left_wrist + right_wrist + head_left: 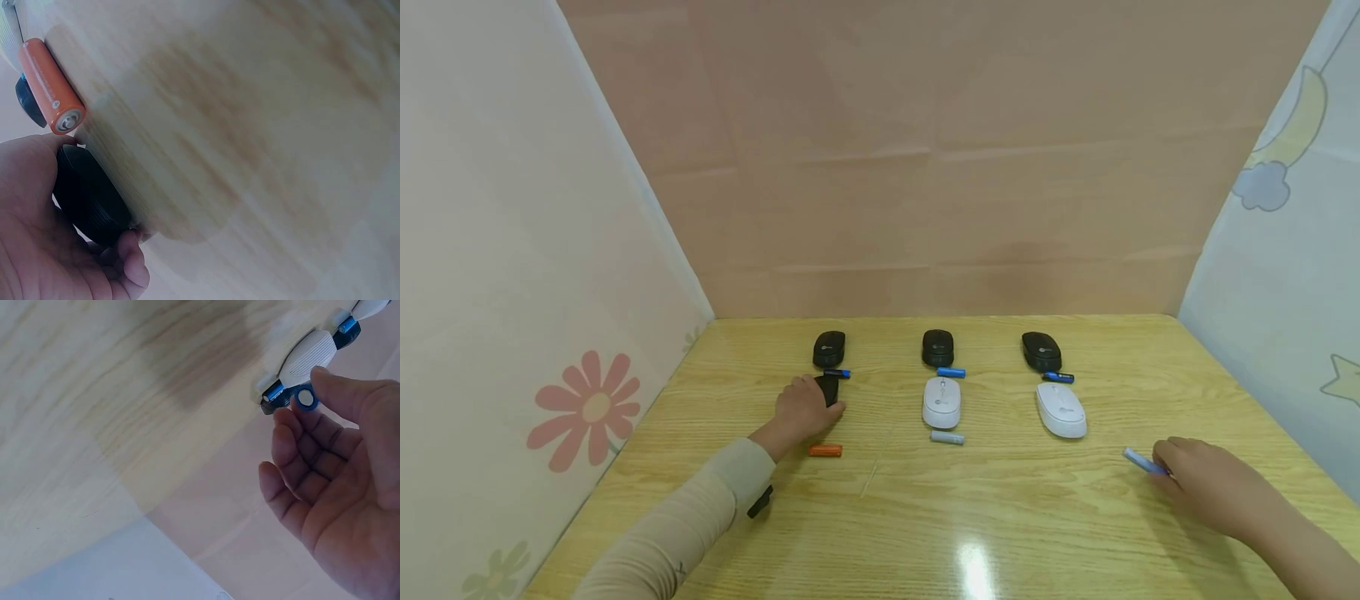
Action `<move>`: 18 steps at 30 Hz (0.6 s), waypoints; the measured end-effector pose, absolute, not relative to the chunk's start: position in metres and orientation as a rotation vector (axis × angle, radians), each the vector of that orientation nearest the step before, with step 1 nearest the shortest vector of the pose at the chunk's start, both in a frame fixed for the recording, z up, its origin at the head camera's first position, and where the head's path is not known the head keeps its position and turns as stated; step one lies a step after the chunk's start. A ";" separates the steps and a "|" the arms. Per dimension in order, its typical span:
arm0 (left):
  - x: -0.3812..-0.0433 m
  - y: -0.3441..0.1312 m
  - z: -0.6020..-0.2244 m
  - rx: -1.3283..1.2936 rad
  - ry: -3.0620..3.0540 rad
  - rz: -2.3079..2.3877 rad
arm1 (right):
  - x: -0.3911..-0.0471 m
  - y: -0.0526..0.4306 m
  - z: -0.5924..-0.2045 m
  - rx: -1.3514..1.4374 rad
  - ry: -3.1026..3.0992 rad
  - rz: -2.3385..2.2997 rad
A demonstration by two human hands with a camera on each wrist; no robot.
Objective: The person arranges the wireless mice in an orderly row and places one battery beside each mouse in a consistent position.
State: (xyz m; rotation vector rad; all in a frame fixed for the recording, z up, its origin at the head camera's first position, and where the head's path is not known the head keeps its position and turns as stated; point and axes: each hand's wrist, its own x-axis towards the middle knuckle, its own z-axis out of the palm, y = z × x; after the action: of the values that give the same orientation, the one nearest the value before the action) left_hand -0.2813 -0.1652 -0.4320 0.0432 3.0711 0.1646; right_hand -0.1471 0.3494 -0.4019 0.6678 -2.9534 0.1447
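My left hand (pixel 805 410) grips a black computer mouse (pixel 828 388) on the left part of the wooden table. In the left wrist view, thumb and fingers lie around the sides of that mouse. Close to this hand lies an orange battery (pixel 825 451). At the right, my right hand (pixel 1213 483) pinches a blue battery (pixel 1142 460) between thumb and fingers, above the table. One flat end of the held battery faces the right wrist view. The white mouse (pixel 1062 410) at the right is the nearest mouse to the right hand.
Black mice (pixel 829 349), (pixel 937 347), (pixel 1041 352) form a back row, with blue batteries (pixel 837 374), (pixel 951 372), (pixel 1058 377) before them. Another white mouse (pixel 942 402) has a grey battery (pixel 947 437) before it. Papered walls (pixel 925 208) bound the table (pixel 1000 500).
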 end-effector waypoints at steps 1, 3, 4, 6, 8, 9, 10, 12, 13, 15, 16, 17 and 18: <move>-0.281 -0.165 -0.432 0.041 3.071 0.161 | -0.149 0.349 -0.402 0.697 -2.911 0.136; -0.282 -0.165 -0.432 0.034 3.068 0.162 | -0.153 0.347 -0.402 0.755 -2.830 0.125; -0.282 -0.165 -0.432 0.030 3.066 0.161 | -0.155 0.346 -0.402 0.783 -2.791 0.117; -0.283 -0.164 -0.432 0.025 3.063 0.163 | -0.159 0.344 -0.402 0.823 -2.739 0.100; -0.283 -0.164 -0.432 0.027 3.062 0.162 | -0.164 0.342 -0.402 0.869 -2.677 0.095; -0.283 -0.164 -0.432 0.026 3.063 0.163 | -0.167 0.341 -0.403 0.889 -2.652 0.096; -0.283 -0.164 -0.433 0.027 3.063 0.159 | -0.169 0.339 -0.404 0.906 -2.636 0.095; -0.283 -0.164 -0.433 0.026 3.062 0.157 | -0.173 0.337 -0.404 0.935 -2.604 0.092; -0.283 -0.164 -0.433 0.026 3.061 0.156 | -0.175 0.335 -0.405 0.947 -2.592 0.084; -0.283 -0.165 -0.433 0.024 3.058 0.158 | -0.178 0.331 -0.406 0.950 -2.610 0.069; -0.283 -0.165 -0.434 0.026 3.058 0.158 | -0.179 0.329 -0.406 0.946 -2.626 0.058; -0.283 -0.165 -0.434 0.027 3.058 0.158 | -0.181 0.327 -0.406 0.945 -2.632 0.043; -0.283 -0.166 -0.434 0.028 3.059 0.158 | -0.182 0.326 -0.407 0.943 -2.646 0.031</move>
State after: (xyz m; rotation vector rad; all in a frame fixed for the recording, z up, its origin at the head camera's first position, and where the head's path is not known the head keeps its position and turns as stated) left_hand -0.2831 -0.1655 -0.4342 0.0284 3.0589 0.1578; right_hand -0.1820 0.3256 -0.4070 0.9426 -2.6461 0.0314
